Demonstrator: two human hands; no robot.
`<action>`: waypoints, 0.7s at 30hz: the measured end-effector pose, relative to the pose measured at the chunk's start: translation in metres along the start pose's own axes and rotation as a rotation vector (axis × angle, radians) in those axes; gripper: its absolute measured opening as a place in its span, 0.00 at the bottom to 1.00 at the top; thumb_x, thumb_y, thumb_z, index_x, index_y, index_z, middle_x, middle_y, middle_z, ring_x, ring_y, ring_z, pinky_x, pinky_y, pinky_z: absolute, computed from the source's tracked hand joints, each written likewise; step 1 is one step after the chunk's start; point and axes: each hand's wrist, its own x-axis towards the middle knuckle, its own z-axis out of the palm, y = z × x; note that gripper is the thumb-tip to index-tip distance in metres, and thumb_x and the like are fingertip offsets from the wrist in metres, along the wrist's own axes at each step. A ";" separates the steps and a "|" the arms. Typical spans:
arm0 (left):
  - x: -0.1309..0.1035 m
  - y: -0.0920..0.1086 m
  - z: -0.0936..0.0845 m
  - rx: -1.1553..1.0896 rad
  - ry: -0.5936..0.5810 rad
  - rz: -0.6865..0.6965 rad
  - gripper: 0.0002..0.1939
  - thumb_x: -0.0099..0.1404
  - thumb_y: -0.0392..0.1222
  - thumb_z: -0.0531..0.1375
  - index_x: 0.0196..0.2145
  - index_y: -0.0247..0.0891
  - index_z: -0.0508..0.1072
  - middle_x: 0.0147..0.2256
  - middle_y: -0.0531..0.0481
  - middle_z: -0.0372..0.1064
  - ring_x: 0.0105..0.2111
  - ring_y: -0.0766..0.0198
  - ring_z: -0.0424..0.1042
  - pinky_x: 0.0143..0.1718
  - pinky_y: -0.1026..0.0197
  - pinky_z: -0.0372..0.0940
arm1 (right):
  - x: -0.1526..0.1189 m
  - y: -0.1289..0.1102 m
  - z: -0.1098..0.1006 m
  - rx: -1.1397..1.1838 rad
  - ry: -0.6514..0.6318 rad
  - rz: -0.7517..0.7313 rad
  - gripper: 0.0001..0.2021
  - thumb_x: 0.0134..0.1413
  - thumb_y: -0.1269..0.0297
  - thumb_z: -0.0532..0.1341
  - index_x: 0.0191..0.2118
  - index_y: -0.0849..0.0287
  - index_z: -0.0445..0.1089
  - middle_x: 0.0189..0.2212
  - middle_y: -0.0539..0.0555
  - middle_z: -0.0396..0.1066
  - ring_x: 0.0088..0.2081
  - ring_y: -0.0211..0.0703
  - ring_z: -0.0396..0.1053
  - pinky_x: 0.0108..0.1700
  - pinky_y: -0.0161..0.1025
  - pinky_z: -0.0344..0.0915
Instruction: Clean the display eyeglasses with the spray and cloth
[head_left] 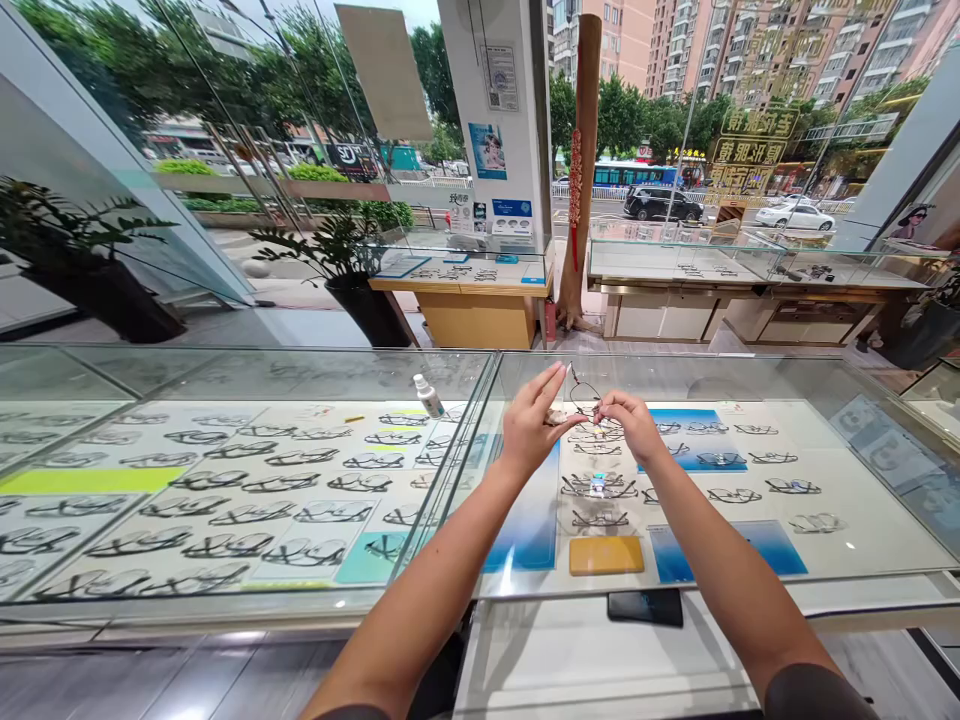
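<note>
A thin-framed pair of glasses [584, 392] is held up over the glass display case. My left hand [531, 420] is at its left side, fingers stretched upward and thumb pointing right, with a small pale cloth [556, 416] between thumb and fingers. My right hand [628, 420] pinches the lower right part of the glasses with thumb and forefinger. The two hands' fingertips nearly meet.
A white bottle [428, 396] stands on the glass to the left. Near the front edge lies a yellow case [606, 555], with a dark phone [645, 607] below it. Rows of glasses fill the display case [480, 590]. Potted plants and more cases stand beyond.
</note>
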 end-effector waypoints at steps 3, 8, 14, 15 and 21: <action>-0.002 -0.004 0.003 0.044 -0.022 0.067 0.38 0.68 0.62 0.63 0.69 0.42 0.66 0.60 0.34 0.75 0.49 0.51 0.78 0.51 0.53 0.71 | 0.001 0.001 -0.001 -0.017 -0.028 -0.001 0.08 0.48 0.59 0.64 0.23 0.54 0.70 0.23 0.48 0.71 0.31 0.43 0.68 0.45 0.45 0.64; -0.003 -0.002 0.003 -0.005 -0.025 0.050 0.32 0.68 0.60 0.65 0.64 0.42 0.72 0.56 0.35 0.78 0.45 0.52 0.80 0.48 0.53 0.71 | 0.001 0.003 -0.001 -0.040 -0.041 -0.008 0.09 0.49 0.58 0.65 0.23 0.54 0.70 0.23 0.49 0.71 0.31 0.43 0.68 0.44 0.44 0.64; -0.001 0.002 0.003 -0.044 -0.047 -0.054 0.27 0.68 0.62 0.65 0.55 0.43 0.79 0.55 0.36 0.79 0.44 0.52 0.80 0.47 0.52 0.71 | -0.001 0.002 0.000 -0.139 -0.016 -0.052 0.09 0.50 0.60 0.63 0.22 0.53 0.70 0.23 0.49 0.72 0.33 0.45 0.68 0.46 0.45 0.63; -0.001 0.003 0.003 -0.051 -0.043 -0.062 0.26 0.68 0.62 0.65 0.54 0.43 0.80 0.54 0.36 0.80 0.44 0.52 0.80 0.47 0.52 0.71 | -0.001 0.002 0.001 -0.165 -0.016 -0.062 0.09 0.51 0.60 0.63 0.22 0.53 0.71 0.24 0.49 0.72 0.33 0.45 0.67 0.47 0.46 0.63; 0.001 0.003 -0.001 -0.083 0.046 -0.117 0.24 0.65 0.61 0.68 0.51 0.42 0.80 0.52 0.35 0.80 0.43 0.51 0.81 0.46 0.52 0.72 | -0.006 -0.004 0.003 -0.290 0.117 -0.257 0.06 0.53 0.57 0.64 0.32 0.51 0.74 0.37 0.53 0.76 0.46 0.53 0.69 0.56 0.49 0.60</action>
